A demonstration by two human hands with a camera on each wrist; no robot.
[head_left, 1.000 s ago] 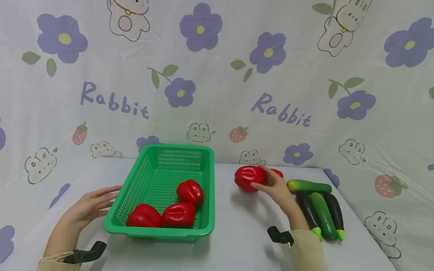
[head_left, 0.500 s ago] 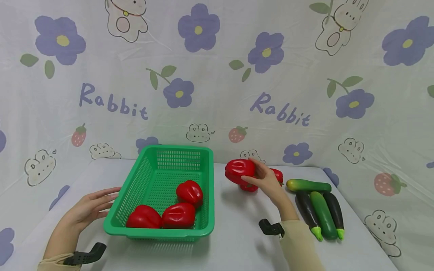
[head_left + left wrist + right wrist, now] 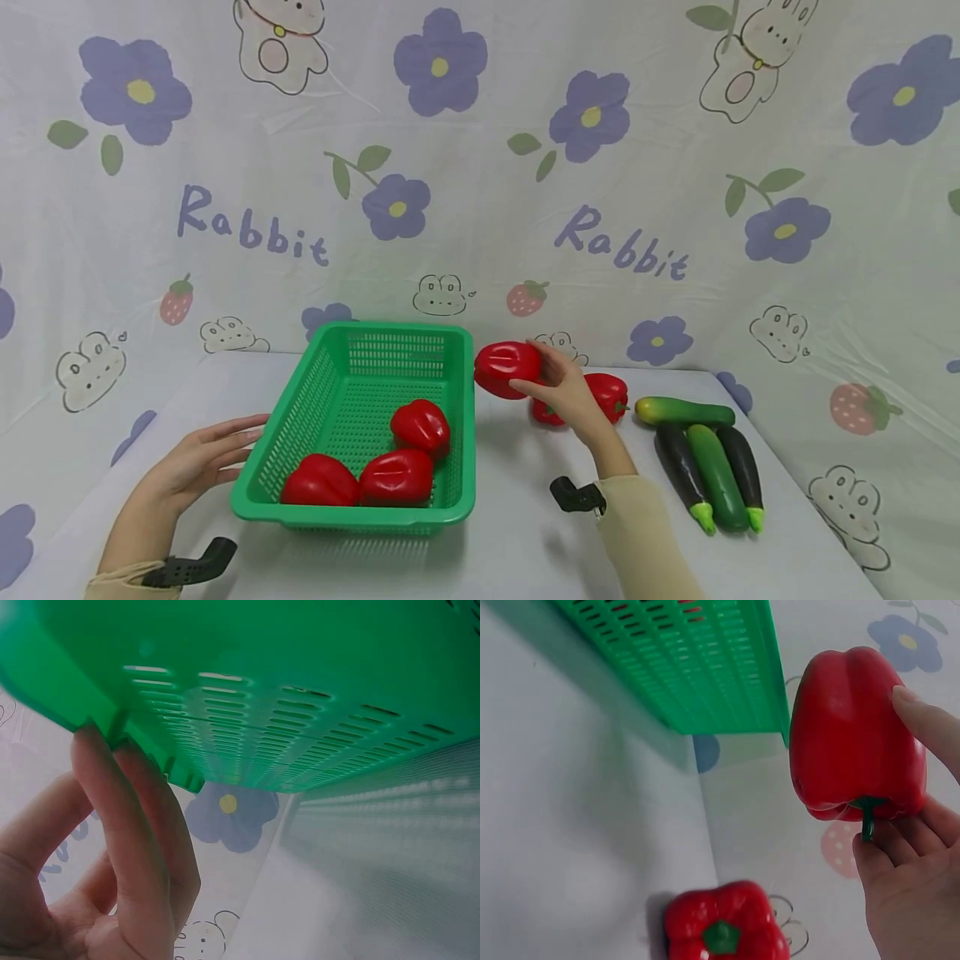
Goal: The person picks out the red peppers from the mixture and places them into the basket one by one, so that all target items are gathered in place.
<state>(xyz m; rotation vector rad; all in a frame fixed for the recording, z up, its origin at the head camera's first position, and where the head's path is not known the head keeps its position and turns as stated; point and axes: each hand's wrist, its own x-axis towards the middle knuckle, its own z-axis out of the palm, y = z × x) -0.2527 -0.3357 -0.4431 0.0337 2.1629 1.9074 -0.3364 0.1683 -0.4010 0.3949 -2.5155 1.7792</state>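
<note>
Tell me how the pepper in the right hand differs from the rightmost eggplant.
The held pepper is bright red; the rightmost eggplant is nearly black. The held pepper is short and blocky, the rightmost eggplant long and slim. The right hand holds the held pepper above the table; the rightmost eggplant lies on it. Both show green at one end.

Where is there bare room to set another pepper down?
Free: the far half of the basket, beyond its three red peppers; the table between basket and eggplants, nearer than the two loose peppers, though the right sleeve overhangs part. Crowded: the basket's near end, and the table's right side, where eggplants and long green vegetables cluster.
</note>
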